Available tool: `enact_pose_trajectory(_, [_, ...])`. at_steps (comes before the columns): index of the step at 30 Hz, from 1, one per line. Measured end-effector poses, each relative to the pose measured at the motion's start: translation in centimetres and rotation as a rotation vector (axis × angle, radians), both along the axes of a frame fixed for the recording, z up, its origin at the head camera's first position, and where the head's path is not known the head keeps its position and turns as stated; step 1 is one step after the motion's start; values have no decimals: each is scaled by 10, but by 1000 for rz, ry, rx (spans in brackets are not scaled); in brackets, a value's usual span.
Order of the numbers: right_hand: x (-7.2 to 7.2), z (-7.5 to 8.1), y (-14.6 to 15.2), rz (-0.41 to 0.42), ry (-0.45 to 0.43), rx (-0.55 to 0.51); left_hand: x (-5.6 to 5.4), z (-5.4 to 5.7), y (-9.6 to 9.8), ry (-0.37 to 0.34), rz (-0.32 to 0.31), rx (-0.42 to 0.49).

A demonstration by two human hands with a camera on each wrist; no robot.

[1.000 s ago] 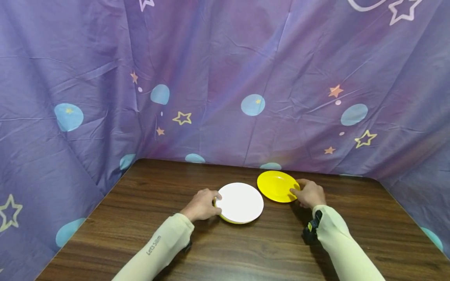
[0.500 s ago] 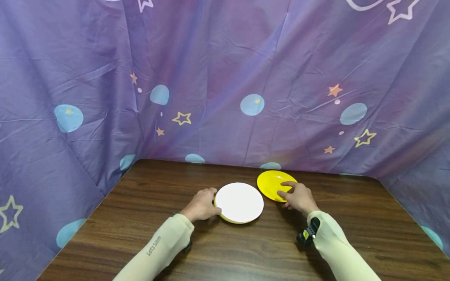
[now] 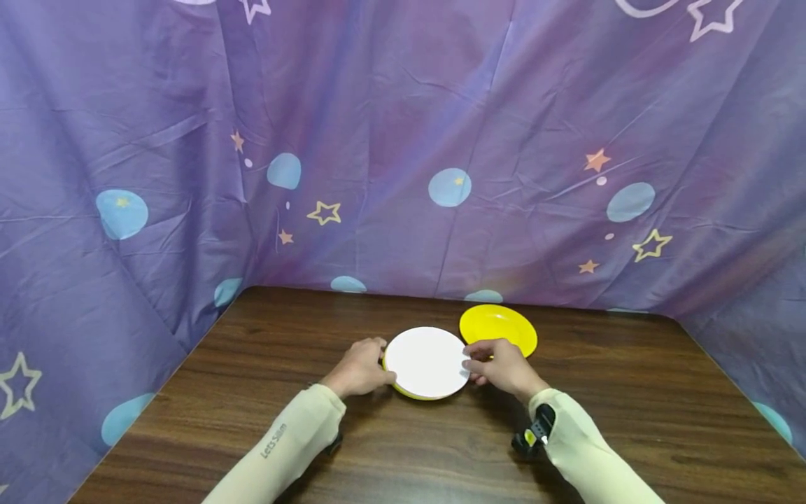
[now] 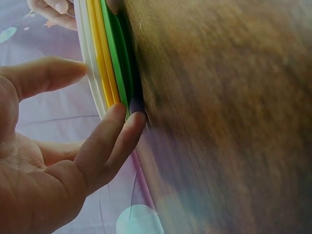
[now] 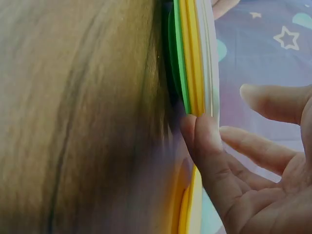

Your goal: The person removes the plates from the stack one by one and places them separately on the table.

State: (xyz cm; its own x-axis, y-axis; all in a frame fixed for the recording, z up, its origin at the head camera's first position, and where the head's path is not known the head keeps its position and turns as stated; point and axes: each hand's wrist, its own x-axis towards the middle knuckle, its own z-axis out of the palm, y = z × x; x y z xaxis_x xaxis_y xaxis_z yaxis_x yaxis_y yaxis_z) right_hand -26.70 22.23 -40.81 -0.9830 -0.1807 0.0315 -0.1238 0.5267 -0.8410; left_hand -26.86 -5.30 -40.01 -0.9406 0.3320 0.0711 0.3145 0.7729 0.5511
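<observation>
A stack of round plates lies on the table, a white plate (image 3: 428, 362) on top, looking washed out by glare. Below it the left wrist view shows yellow plates (image 4: 103, 58) and green plates (image 4: 117, 53) at the bottom. My left hand (image 3: 360, 367) holds the stack's left edge, thumb against the white rim and fingertips low on the side. At the right edge, my right hand (image 3: 505, 367) touches the rims with its fingertips; its thumb stands apart in the right wrist view. A separate yellow plate (image 3: 500, 325) lies behind the right hand, partly covered by it.
The wooden table (image 3: 604, 420) reaches back to a purple curtain (image 3: 371, 140) with stars and blue dots. This cloth also hangs along both sides. A small dark device (image 3: 532, 434) sits at the right wrist.
My right hand has let go of the separate yellow plate's right rim and moved left to the stack's right edge. The left hand has stayed at the stack, its upper finger drawn back slightly.
</observation>
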Motion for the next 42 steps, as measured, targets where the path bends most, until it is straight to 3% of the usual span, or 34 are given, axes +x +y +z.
enact_pose_trajectory(15, [1,-4,-7,15,0,-2,-1,-2,-1,30,-20,9])
enact_pose_trajectory(24, [1,-6,-12,-28,-7,21,-1,-7,-4,-20,-28,69])
enact_pose_trajectory(28, [1,-6,-12,-35,-12,43,-1,-9,-6,-62,-9,137])
enact_pose_trajectory(37, [-2,-5,-16,-45,-33,46,-6,-2,-14,-15,29,133])
enact_pose_trajectory(42, [-2,-8,-17,-35,-18,74,-6,-1,-21,-18,61,189])
